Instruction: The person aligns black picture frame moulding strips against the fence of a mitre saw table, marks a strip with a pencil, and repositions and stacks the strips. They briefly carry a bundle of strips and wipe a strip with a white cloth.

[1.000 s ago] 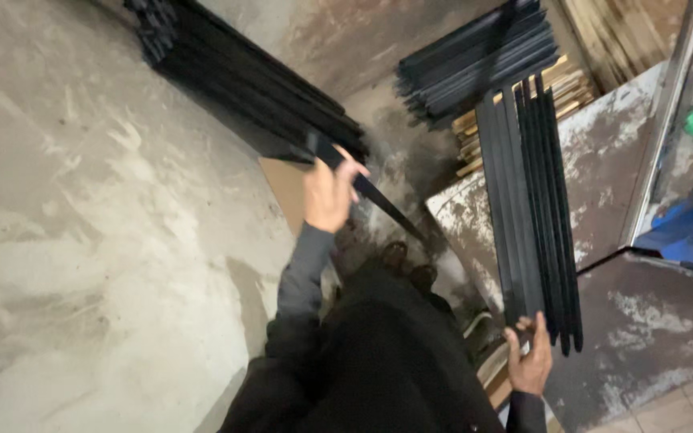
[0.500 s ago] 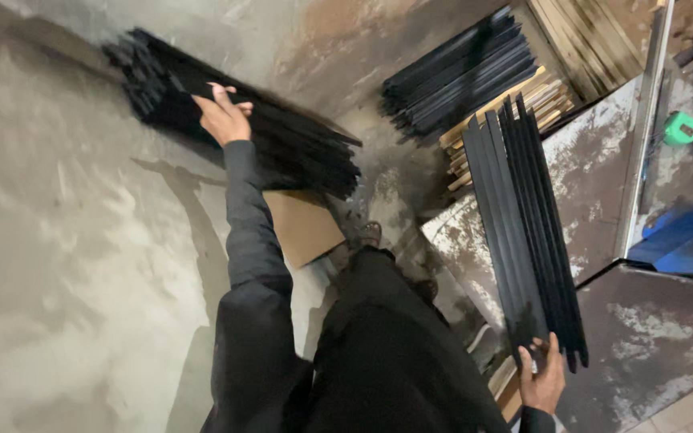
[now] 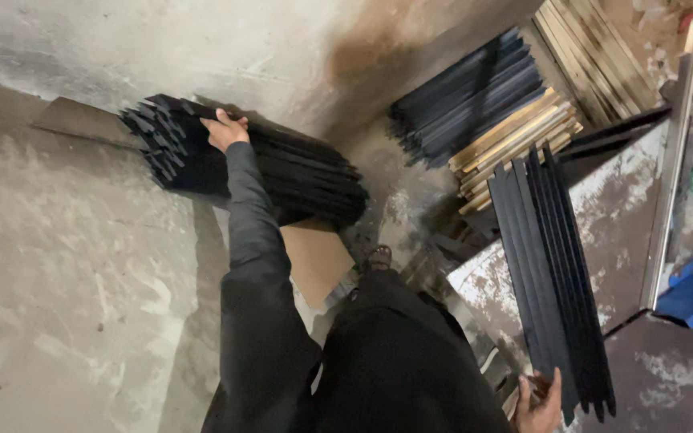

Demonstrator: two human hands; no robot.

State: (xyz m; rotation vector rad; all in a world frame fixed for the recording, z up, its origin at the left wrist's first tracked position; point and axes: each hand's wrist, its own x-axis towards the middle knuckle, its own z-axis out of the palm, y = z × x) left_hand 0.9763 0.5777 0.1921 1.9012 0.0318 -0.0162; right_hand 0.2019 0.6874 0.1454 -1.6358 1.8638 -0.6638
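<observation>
Left hand point(image 3: 224, 130) lies open on the black strip stack point(image 3: 282, 172) over grey concrete floor point(image 3: 66, 265); right hand point(image 3: 541, 398) grips table strips point(image 3: 551, 273).

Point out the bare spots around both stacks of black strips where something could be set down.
Open concrete floor lies left of the sleeve, below the floor stack of black strips that the left hand rests on. The worn table is bare right of the table strips held by the right hand. Crowded: the corner with the leaning dark and wooden strips.

light: dim, flat | shadows: soft, dark corner | focus: slightly soft | glare: none
</observation>
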